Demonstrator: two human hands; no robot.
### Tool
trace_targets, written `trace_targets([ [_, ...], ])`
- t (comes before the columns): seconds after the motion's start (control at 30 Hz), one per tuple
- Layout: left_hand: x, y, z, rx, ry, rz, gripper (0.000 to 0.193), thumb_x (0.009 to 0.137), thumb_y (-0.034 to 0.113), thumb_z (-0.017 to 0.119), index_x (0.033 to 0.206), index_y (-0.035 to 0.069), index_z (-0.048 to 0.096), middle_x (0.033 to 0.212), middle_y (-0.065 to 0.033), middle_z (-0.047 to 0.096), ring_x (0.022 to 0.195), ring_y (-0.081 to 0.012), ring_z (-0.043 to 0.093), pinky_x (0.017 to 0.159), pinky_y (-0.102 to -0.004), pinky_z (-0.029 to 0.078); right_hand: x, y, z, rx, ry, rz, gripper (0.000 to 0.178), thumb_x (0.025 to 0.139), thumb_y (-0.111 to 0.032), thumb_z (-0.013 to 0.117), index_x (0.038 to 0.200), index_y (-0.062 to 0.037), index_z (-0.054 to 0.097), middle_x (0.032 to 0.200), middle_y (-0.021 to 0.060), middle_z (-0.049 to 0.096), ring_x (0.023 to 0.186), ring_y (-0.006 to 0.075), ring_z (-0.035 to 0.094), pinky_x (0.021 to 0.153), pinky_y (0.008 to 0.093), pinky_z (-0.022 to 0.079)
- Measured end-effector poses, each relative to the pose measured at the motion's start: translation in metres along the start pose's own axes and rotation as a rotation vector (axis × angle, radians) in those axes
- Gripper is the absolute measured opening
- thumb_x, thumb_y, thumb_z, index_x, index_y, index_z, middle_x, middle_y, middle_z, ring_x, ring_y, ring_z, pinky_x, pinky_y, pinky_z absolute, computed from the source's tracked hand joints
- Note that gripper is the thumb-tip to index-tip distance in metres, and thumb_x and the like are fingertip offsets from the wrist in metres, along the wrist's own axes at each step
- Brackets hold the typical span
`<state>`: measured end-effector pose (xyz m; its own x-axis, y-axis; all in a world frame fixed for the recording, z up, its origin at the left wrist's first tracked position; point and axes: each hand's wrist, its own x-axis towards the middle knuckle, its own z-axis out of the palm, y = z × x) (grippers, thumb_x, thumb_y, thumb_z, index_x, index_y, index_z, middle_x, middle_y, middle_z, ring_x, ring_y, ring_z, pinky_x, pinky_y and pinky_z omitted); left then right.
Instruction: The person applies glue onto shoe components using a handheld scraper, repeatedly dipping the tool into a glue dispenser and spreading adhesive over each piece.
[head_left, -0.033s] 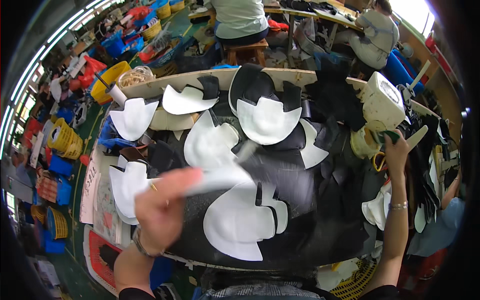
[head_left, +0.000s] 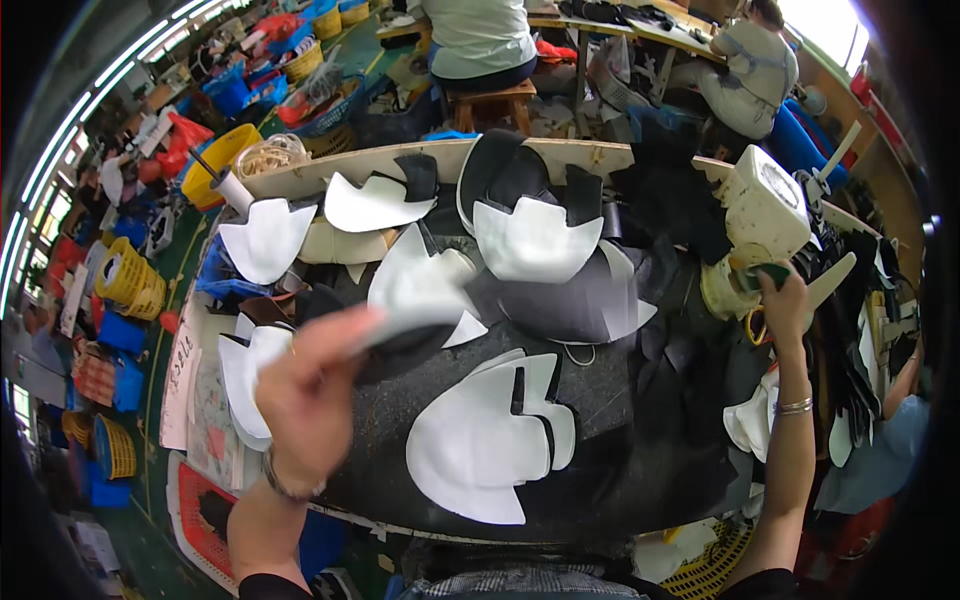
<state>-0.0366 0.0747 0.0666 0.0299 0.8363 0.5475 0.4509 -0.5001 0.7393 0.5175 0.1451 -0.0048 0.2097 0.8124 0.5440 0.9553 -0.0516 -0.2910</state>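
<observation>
Shifted left hand [head_left: 310,400] slightly left, with held blurred white piece [head_left: 420,315] now clear of near white stack [head_left: 470,440]. Pinching piece by its left end above the black worktop [head_left: 595,395]; can't tell exact finger contact. Gripping small dark green object [head_left: 768,272] at cream container [head_left: 722,290] with right hand [head_left: 788,303]. Could drop piece through one-end pinch, or skew neighbours by sweeping low.

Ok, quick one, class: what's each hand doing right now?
Left hand: closed, pinching a blurred white piece.
Right hand: closed on a dark green thing, kind unclear.
</observation>
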Motion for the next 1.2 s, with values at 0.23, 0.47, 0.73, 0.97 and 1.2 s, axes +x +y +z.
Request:
trace_targets([
  [0.23,0.098,-0.102,-0.002,-0.307,0.205,-0.230,0.049,0.092,0.000,0.067,0.137,-0.005,0.051,0.123,-0.0131,0.065,0.114,-0.0165,0.060,0.101,-0.0295,0.045,-0.004,-0.009,-0.010,0.525,-0.106,0.283,0.009,0.092,-0.005,0.064,0.092,0.0039,0.065,0.081,0.0057,0.069,0.070,0.0127,0.067,0.063,0.0234,0.054],
  [0.47,-0.024,-0.041,0.014,0.164,-0.781,0.324,0.055,0.077,0.038,0.082,0.126,0.018,0.067,0.139,-0.0103,0.057,0.128,-0.0330,0.056,0.115,-0.0545,0.033,-0.075,-0.081,-0.051,1.051,-0.292,0.557,0.012,0.089,-0.005,0.068,0.099,0.0011,0.064,0.088,0.0092,0.071,0.075,0.0176,0.071,0.067,0.0305,0.060],
  [0.73,-0.084,-0.015,0.019,0.323,-0.961,0.295,0.065,0.057,0.025,0.087,0.120,0.023,0.070,0.138,-0.0081,0.053,0.136,-0.0307,0.049,0.118,-0.0606,0.025,-0.150,-0.238,-0.029,0.847,-0.517,-0.531,0.027,0.074,0.005,0.075,0.098,0.0011,0.067,0.088,0.0119,0.069,0.074,0.0256,0.071,0.065,0.0309,0.057],
  [0.97,-0.103,-0.024,0.019,0.345,-0.810,0.350,0.050,0.066,0.012,0.079,0.115,0.020,0.071,0.138,-0.0086,0.058,0.132,-0.0306,0.053,0.112,-0.0617,0.035,-0.190,-0.228,-0.044,0.713,-0.434,-0.877,0.026,0.073,-0.003,0.068,0.098,0.0055,0.066,0.097,0.0141,0.067,0.085,0.0239,0.070,0.069,0.0304,0.061],
  [1.2,-0.104,-0.022,0.019,0.384,-0.803,0.370,0.042,0.071,0.011,0.075,0.112,0.019,0.072,0.138,-0.0098,0.058,0.133,-0.0320,0.053,0.109,-0.0620,0.038,-0.175,-0.243,-0.053,0.830,-0.521,-0.553,0.037,0.066,0.009,0.074,0.101,0.0012,0.067,0.083,0.0138,0.067,0.069,0.0270,0.068,0.056,0.0329,0.056],
])
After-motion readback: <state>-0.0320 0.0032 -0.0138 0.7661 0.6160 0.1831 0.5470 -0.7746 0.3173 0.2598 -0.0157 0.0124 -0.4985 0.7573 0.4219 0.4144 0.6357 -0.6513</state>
